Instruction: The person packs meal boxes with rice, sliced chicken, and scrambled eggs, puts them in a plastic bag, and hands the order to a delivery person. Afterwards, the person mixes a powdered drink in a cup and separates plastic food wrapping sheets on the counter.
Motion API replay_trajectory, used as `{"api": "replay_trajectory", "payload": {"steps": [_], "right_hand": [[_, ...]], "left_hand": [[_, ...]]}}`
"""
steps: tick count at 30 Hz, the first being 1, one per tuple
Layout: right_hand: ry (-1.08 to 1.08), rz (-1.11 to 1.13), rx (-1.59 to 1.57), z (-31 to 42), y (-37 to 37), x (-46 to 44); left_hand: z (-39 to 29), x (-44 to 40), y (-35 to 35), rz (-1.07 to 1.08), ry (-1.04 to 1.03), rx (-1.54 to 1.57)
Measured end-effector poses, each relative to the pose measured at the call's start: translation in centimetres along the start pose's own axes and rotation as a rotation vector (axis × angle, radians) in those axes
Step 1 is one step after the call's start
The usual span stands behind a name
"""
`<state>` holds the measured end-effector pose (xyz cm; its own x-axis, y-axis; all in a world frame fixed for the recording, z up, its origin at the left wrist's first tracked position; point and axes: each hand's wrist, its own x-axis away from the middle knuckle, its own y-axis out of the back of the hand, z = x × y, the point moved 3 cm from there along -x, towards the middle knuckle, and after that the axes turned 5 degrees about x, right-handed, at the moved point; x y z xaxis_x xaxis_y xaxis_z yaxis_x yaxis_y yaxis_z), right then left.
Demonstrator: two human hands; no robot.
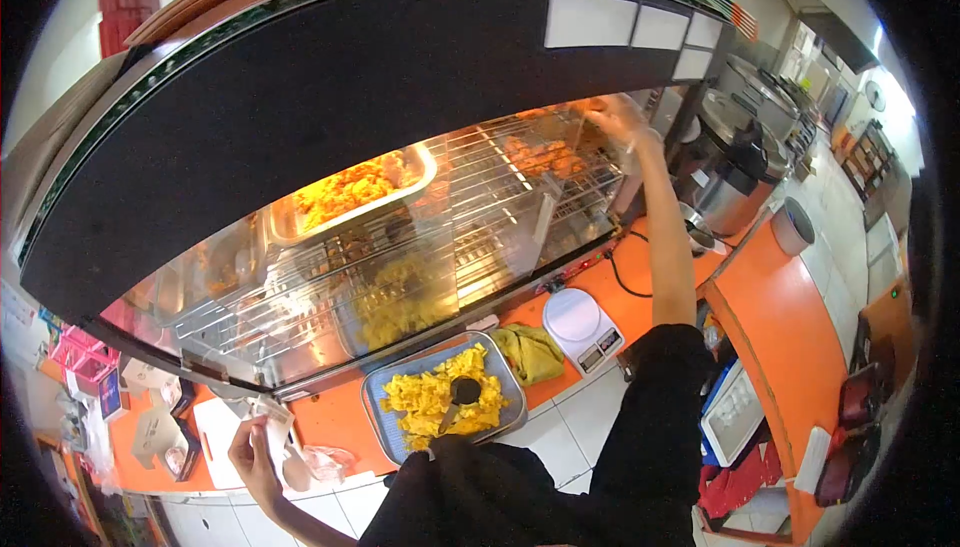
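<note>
At the lower left, my left hand (255,459) pinches the edge of a white bag (290,452) above the orange counter. My right arm stretches up to the right end of a lit glass food warmer (500,217). There my right hand (620,122), in what looks like a clear plastic glove, is slightly blurred. Its fingers are drawn together beside orange fried pieces (545,159) on the wire rack; what they grip is unclear. A metal tray of yellow-orange food (430,169) sits inside the warmer at the left.
On the orange counter (375,387) are a blue-grey tray of yellow food (513,415) with a dark-headed utensil, a green cloth (530,353) and a white scale (590,335). Open boxes (165,437) stand at left. A large cooker (735,162) is at right.
</note>
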<state>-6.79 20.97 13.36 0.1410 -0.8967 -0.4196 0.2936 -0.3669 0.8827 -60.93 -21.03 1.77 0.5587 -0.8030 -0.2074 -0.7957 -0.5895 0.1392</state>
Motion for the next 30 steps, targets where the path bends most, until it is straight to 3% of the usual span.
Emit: {"api": "replay_trajectory", "payload": {"steps": [3, 6, 8, 12, 15, 22, 30], "right_hand": [[-0.055, -0.134, 0.121, -2.2, -1.0, -1.2], [0.049, -0.313, 0.367, -5.4, -5.4, -5.4], [0.158, -0.247, 0.317, 0.0, -3.1, -3.8], [0.226, 0.114, -0.156, 8.5, 0.7, -2.3], [0.178, 0.202, -0.403, 9.9, 0.5, -2.4], [0.549, 0.129, -0.203, 9.6, 1.6, -2.6], [0.252, -0.022, -0.110, 4.1, -1.9, -3.0]], "left_hand": [[0.2, 1.6, 2.4, -0.117, 0.032, -0.037], [2.2, 2.8, 5.1, -0.238, 0.069, 0.004], [1.8, 3.1, 5.2, -0.251, 0.077, -0.046], [0.8, 3.1, 4.1, -0.291, 0.052, -0.074], [1.0, 3.6, 4.0, -0.288, 0.083, -0.003], [1.1, 4.9, 6.6, -0.343, 0.098, -0.028], [1.3, 5.9, 9.5, -0.382, 0.111, -0.081]]}}
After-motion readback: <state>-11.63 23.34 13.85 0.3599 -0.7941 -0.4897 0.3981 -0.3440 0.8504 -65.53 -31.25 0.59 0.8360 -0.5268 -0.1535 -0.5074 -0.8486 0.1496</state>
